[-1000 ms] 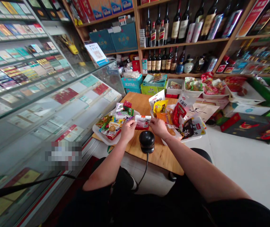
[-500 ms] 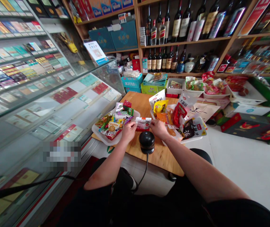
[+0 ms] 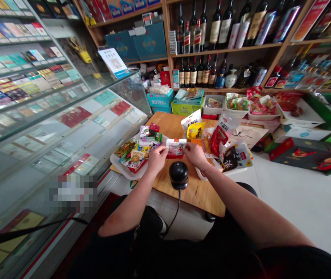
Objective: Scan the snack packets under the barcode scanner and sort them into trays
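Observation:
A small red-and-white snack packet is stretched between my hands above the wooden table. My left hand pinches its left edge, and my right hand pinches the right edge. Just below the packet stands a black rounded device with a cable; it looks like a desktop scanner. Left of my left hand is a white tray heaped with small snack packets. Beside my right hand, a second white tray holds larger bags, among them a yellow packet and a red bag.
A glass display counter runs along the left side. Behind the table, small boxes and white bins of snacks line the foot of a shelf with wine bottles. Dark gift boxes sit on the floor at right.
The packet has tilted, so more of its white, printed face shows now. Both hands keep their pinch on it. The whole view has shifted slightly.

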Demonstrator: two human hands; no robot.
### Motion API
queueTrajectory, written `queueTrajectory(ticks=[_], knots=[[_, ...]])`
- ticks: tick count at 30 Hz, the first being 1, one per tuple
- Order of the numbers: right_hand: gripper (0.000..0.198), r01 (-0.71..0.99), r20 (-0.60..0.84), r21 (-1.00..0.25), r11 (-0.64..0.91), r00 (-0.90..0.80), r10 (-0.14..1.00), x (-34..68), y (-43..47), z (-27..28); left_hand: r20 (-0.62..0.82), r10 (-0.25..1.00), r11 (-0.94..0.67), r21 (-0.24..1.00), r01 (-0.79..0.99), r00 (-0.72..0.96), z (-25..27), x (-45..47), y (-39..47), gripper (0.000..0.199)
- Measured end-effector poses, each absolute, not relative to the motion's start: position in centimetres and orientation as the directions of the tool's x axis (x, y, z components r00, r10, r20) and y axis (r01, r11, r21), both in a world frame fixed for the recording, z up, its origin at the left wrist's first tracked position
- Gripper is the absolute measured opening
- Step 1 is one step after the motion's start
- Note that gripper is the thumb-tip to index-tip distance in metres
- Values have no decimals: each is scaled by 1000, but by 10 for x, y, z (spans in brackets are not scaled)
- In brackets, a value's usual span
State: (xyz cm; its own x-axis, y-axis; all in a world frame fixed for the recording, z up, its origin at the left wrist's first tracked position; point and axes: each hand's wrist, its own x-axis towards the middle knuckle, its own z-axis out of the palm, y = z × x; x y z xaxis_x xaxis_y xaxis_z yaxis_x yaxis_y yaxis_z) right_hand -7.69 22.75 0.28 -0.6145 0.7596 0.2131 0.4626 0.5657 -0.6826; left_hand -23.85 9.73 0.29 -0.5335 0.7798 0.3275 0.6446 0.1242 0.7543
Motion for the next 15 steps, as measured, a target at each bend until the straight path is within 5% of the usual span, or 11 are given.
queueTrajectory(ticks=[15], knots=[[19, 465, 420, -582, 667, -531, 736, -3, 275, 76, 404, 779, -41, 795, 605, -479, 51, -188, 167, 10]])
